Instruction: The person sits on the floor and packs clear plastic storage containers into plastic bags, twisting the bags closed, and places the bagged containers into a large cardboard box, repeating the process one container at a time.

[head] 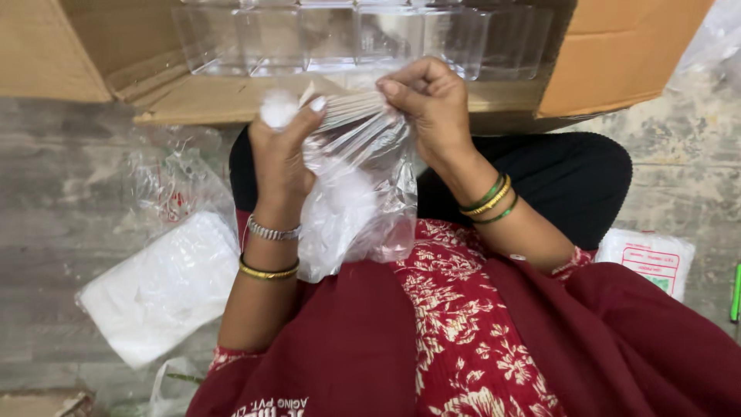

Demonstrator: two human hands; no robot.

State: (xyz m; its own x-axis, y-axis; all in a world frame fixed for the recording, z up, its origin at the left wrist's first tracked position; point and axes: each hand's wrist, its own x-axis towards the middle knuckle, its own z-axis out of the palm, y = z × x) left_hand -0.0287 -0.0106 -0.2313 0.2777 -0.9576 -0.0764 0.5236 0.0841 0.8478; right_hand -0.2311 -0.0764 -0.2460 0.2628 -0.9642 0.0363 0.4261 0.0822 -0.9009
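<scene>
Hands raised together over the lap, both busy with one clear plastic bag [363, 193]. Left hand [282, 150] pinches a small white cotton tuft [278, 108] between thumb and fingertips, fingers curled tight around it, at the bag's mouth. Right hand [432, 104] clenched on a bundle of thin pale sticks [351, 108], sticks lying level and pointing toward the left hand, tips nearly touching the tuft. Bag hangs down from between the two hands onto the red floral dress [463, 324], white cotton fluff visible inside it. Left wrist carries a silver bracelet [272, 231] and a gold bangle [268, 270]; right wrist has green and gold bangles [490, 199]. Cardboard box [617, 54] lies open on its side along the floor's far edge, clear plastic containers [363, 38] packed in rows inside. Flat white packet [162, 286] on the floor near its left edge, just beside the left elbow. Another white packet with red print [648, 259] near the right edge.
</scene>
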